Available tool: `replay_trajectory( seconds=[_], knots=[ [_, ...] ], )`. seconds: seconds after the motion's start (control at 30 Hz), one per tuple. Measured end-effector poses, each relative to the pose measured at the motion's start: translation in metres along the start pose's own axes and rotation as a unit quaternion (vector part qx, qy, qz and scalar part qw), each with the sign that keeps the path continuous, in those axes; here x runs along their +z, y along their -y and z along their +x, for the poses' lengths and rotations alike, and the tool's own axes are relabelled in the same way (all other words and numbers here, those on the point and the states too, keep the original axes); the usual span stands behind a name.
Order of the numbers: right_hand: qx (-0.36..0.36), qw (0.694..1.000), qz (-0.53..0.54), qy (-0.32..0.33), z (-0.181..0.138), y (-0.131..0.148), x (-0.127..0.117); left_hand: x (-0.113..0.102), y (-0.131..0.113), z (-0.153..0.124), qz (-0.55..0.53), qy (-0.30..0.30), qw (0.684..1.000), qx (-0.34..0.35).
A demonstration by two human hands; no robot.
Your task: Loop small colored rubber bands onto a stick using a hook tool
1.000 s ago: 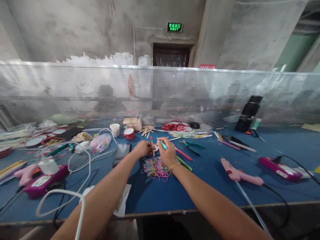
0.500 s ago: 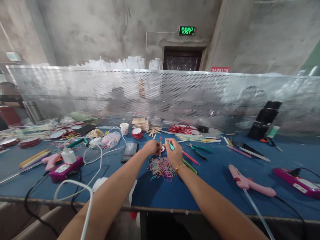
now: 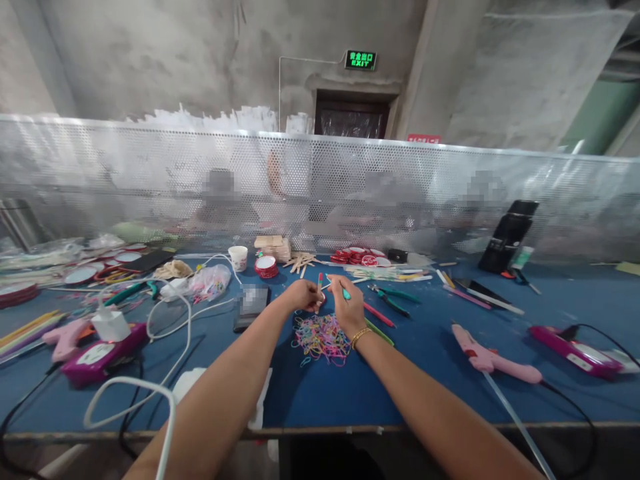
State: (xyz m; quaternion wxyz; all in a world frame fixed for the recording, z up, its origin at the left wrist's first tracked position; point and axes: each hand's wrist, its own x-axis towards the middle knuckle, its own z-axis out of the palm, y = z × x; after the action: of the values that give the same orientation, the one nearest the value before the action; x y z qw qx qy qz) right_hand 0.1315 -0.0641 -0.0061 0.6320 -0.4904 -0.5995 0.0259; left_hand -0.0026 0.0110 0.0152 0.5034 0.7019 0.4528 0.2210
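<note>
Nearest: tangled coloured loops (image 3: 321, 339), thin and soft; I'd expect snagging. Just beyond, between the hands: slim stick (image 3: 320, 283), coloured end up. Left hand (image 3: 303, 295) has its fingers pinched on it. I judge it light, stiff, snappable; best held low, clear of the colour. Right hand (image 3: 349, 305) has fingers wrapped on a teal pen (image 3: 346, 294), probably light, smooth; I'd grip near its tip. Farther right, pliers (image 3: 400, 294).

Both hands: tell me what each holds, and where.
Left hand: small stick, pinched below its red end. Right hand: turquoise pen-like tool, grip point partly hidden.
</note>
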Motion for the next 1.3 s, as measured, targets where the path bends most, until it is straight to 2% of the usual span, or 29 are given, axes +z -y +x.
replay_trajectory(
  seconds=[0.3,0.43,0.87,1.3],
  knots=[
    [0.022,0.999,0.041,-0.028,0.001,-0.011,0.001,-0.001,0.001,0.0,0.076,-0.043,0.996,0.014],
    [0.024,0.999,0.032,-0.019,-0.001,-0.01,0.0,-0.001,-0.001,-0.004,0.086,-0.053,0.995,0.017],
    [0.017,1.0,-0.017,-0.016,0.0,-0.006,-0.003,-0.003,0.004,0.006,0.043,-0.021,0.999,0.003],
    [-0.014,0.998,-0.05,0.018,-0.002,-0.001,-0.003,-0.004,-0.001,0.001,0.034,-0.006,0.999,0.004]
  ],
)
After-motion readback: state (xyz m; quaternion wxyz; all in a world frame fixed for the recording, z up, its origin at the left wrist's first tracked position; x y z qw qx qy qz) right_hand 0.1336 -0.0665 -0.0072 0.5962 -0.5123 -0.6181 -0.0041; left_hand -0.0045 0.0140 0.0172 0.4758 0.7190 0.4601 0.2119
